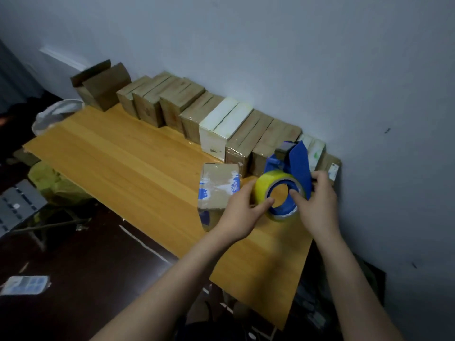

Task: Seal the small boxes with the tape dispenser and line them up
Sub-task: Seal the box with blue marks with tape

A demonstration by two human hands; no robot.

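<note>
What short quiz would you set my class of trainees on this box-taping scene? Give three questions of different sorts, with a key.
1. True or false: the tape dispenser lies untouched on the table.
2. Where is the box with blue markings? A) on the floor; B) in front of the row of boxes, beside the left hand; C) stacked on the white box.
3. Fill in: the brown box at the row's far end has its flaps ____ (up or taped down).
Key: 1 false, the left hand and the right hand both hold it. 2 B. 3 up.
</note>
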